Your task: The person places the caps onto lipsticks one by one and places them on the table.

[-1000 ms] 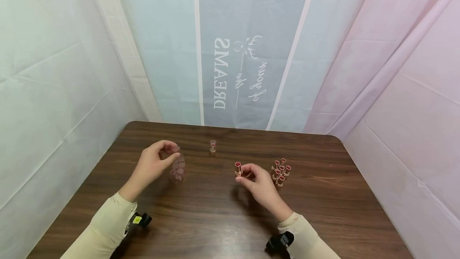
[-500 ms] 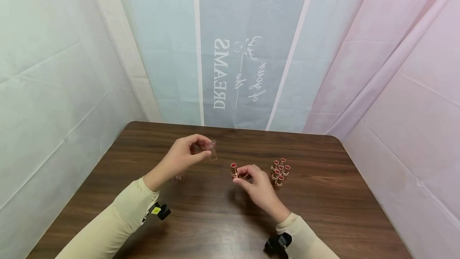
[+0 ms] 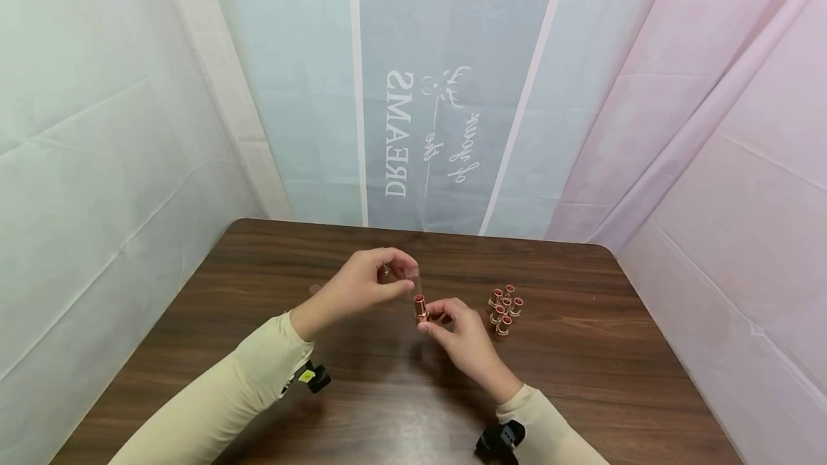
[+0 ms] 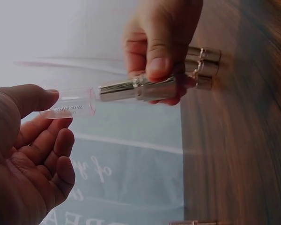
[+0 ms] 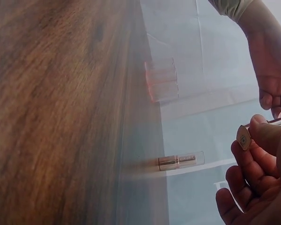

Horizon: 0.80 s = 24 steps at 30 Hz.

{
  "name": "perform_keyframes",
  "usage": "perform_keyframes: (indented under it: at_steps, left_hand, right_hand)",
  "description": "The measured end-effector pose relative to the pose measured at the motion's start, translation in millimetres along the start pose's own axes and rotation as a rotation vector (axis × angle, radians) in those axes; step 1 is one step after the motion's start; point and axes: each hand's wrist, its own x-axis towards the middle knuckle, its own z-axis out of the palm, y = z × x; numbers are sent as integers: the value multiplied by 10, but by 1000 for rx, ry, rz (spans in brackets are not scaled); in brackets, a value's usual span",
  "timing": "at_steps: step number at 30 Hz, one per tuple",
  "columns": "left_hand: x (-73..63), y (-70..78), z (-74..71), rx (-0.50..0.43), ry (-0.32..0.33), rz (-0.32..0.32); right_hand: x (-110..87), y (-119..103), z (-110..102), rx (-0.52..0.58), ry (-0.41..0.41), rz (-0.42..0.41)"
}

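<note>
My left hand [image 3: 368, 282] pinches a clear plastic cap [image 4: 77, 104] between thumb and fingers, with faint printing on its side. My right hand [image 3: 465, 332] grips an uncapped lipstick [image 3: 421, 308] by its lower part; the tube is shiny rose gold with a red top. In the head view the cap is just above the lipstick's top end. Seen from the left wrist, the two are nearly in line, the tube's end right at the cap's mouth. The right wrist view shows the round base of the lipstick [image 5: 244, 138] beneath my right thumb.
Several uncapped lipsticks [image 3: 504, 308] stand grouped on the wooden table [image 3: 581, 350] right of my right hand. One capped lipstick [image 5: 180, 161] stands alone farther back. Clear caps [image 5: 162, 80] stand at the left, mostly hidden by my left arm in the head view. Cloth curtains surround the table.
My left hand has lifted a clear cap from the group at the left and carried it rightward to above the lipstick. The right hand holds its lipstick nearly still, slightly farther left.
</note>
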Motion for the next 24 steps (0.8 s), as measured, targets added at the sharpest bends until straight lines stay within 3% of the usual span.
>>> perform_keyframes:
  at_steps: [4, 13, 24]
  left_hand:
    - [14, 3, 65, -9, -34, 8]
    - [-8, 8, 188, 63, -73, 49]
    - [-9, 40, 224, 75, -86, 96]
  right_hand:
    - [-1, 1, -3, 27, -14, 12]
    - [5, -44, -13, 88, 14, -12]
    - [-20, -72, -32, 119, 32, -9]
